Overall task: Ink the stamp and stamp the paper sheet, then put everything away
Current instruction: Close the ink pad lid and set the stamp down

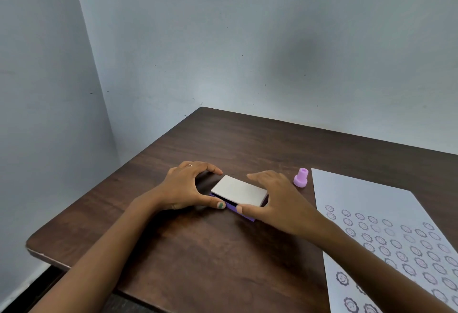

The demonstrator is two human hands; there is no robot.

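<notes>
A flat ink pad (239, 192) with a pale grey lid and purple base lies in the middle of the dark wooden table (223, 250). The lid sits slightly raised at its near left edge. My left hand (184, 187) curls around the pad's left end, thumb on the near corner. My right hand (275, 201) grips the right end, thumb on the purple base, fingers arched over the lid. A small lilac stamp (301, 178) stands upright just right of my right hand. The paper sheet (366, 203) lies at the right, covered with several rows of round stamped faces.
The table's left edge and front left corner (34, 245) are close, with bare floor beyond. A pale wall runs right behind the table's far edge.
</notes>
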